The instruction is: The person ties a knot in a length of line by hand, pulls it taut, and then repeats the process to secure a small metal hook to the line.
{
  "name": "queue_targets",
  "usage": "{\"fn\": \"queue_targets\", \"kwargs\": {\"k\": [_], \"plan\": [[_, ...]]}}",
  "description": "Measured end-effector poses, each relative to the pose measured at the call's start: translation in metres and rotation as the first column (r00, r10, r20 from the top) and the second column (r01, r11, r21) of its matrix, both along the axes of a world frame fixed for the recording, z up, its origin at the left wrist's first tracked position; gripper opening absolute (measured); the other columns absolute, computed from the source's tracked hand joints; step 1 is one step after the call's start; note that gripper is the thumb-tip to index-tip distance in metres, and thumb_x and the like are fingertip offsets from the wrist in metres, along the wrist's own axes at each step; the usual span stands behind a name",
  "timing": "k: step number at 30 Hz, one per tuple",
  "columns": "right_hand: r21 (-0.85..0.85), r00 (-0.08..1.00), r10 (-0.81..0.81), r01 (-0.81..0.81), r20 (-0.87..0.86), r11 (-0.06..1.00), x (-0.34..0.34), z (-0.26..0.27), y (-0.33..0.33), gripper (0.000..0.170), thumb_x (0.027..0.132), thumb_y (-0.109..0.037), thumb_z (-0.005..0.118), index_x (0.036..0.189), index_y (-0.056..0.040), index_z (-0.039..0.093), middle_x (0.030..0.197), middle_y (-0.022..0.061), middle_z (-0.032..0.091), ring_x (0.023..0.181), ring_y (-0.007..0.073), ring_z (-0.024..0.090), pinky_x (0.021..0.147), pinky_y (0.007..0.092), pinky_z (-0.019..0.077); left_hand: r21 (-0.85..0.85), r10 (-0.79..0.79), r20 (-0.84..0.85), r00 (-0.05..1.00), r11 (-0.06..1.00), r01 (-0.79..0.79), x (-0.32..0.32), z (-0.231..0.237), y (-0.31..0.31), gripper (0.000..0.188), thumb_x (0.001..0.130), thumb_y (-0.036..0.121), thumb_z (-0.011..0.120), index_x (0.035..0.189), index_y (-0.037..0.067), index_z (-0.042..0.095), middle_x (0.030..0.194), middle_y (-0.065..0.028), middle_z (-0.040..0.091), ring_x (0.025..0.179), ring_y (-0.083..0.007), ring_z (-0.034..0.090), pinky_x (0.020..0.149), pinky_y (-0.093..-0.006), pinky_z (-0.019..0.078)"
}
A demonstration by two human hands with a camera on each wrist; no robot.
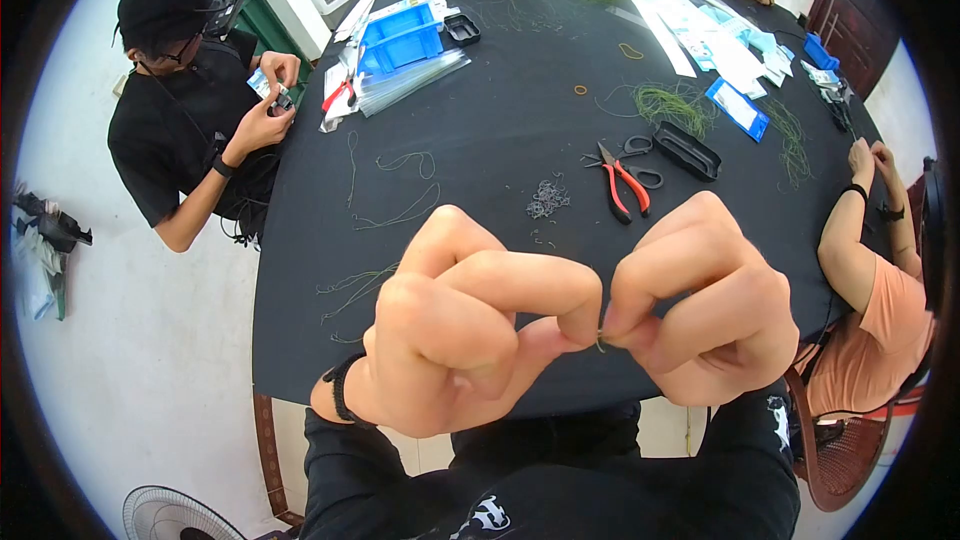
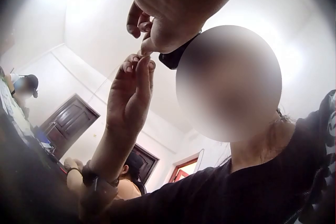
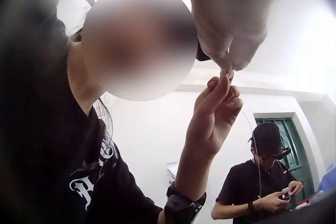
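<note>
Both hands are raised close to the head camera, fingertips meeting. My left hand (image 1: 470, 325) pinches a thin greenish line (image 1: 600, 344) between thumb and forefinger. From the other side my right hand (image 1: 705, 310) pinches the same spot, its other fingers curled. Only a short bit of the line shows below the fingertips; what else they hold there is hidden. In the right wrist view a thin pale strand (image 3: 253, 140) hangs down beside the left hand. Past the hands, a small heap of tiny grey metal hooks (image 1: 548, 198) lies on the black table (image 1: 500, 130).
Red-handled pliers (image 1: 624, 183), black scissors (image 1: 642, 162) and a black tray (image 1: 687, 151) lie beyond the right hand. Tangled green line (image 1: 672, 110) is behind them. Loose strands (image 1: 400, 210) lie at left, near a blue bin (image 1: 400, 38). Other people sit around the table.
</note>
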State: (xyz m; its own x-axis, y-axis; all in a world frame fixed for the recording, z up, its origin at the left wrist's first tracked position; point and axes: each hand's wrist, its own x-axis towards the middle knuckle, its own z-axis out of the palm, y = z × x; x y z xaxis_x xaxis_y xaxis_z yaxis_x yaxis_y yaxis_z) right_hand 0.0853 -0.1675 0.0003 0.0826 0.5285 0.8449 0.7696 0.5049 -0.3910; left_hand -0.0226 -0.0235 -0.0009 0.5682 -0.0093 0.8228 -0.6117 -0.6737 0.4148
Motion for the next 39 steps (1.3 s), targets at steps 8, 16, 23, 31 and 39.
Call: {"fn": "queue_targets", "kwargs": {"k": [8,16,23,31,39], "plan": [[-0.067,0.996,0.083,-0.082,0.014,0.994,0.006,0.006,-0.003,0.027,0.065,0.012,0.057,0.078,-0.0102,0.048,0.081,0.0083,0.06,0.066,0.0144,0.049,0.06,0.0236,0.038,0.035,0.004,-0.005,1.0,0.999,-0.004,-0.002,0.0,0.002,0.05,0.065,-0.002,0.074,0.081,0.015,0.03,0.072,-0.0073,0.059,0.056,-0.0134,0.038,0.053,-0.0227,0.0338],[-0.004,1.0,0.024,-0.024,-0.013,1.0,-0.001,-0.004,0.003,0.027,0.057,0.012,0.056,0.071,-0.011,0.05,0.078,0.0078,0.058,0.065,0.0153,0.05,0.057,0.021,0.0374,0.03,0.006,-0.001,1.0,1.0,-0.006,-0.001,-0.002,0.002,0.049,0.066,-0.002,0.073,0.081,0.015,0.03,0.07,-0.0067,0.059,0.056,-0.0136,0.038,0.052,-0.0224,0.0331],[0.025,0.997,-0.075,0.076,-0.024,0.997,-0.001,0.0,0.0,0.031,0.057,0.013,0.056,0.072,-0.0132,0.049,0.078,0.0051,0.056,0.065,0.0141,0.049,0.055,0.0193,0.0366,0.04,0.062,-0.008,0.998,0.997,-0.062,-0.003,0.001,0.0,0.05,0.066,-0.003,0.073,0.081,0.015,0.029,0.07,-0.0059,0.059,0.055,-0.0137,0.036,0.051,-0.0225,0.0335],[-0.065,0.998,0.054,-0.052,0.04,0.997,0.004,0.009,0.003,0.029,0.066,0.007,0.067,0.078,-0.0121,0.048,0.078,0.0071,0.059,0.067,0.0155,0.049,0.06,0.0241,0.0383,0.071,0.062,-0.014,0.998,0.996,-0.061,-0.004,-0.001,0.002,0.05,0.066,-0.002,0.073,0.081,0.015,0.029,0.071,-0.0059,0.06,0.054,-0.0141,0.037,0.052,-0.0227,0.034],[-0.024,0.998,0.004,-0.002,0.065,1.0,0.004,0.008,-0.001,0.032,0.06,0.009,0.061,0.081,-0.0097,0.046,0.076,0.0093,0.057,0.064,0.0153,0.048,0.061,0.0235,0.0368,0.091,0.02,0.004,1.0,0.996,-0.021,-0.002,-0.001,0.006,0.048,0.066,-0.003,0.072,0.081,0.014,0.03,0.071,-0.0083,0.06,0.055,-0.0142,0.037,0.052,-0.0232,0.0314]]}}
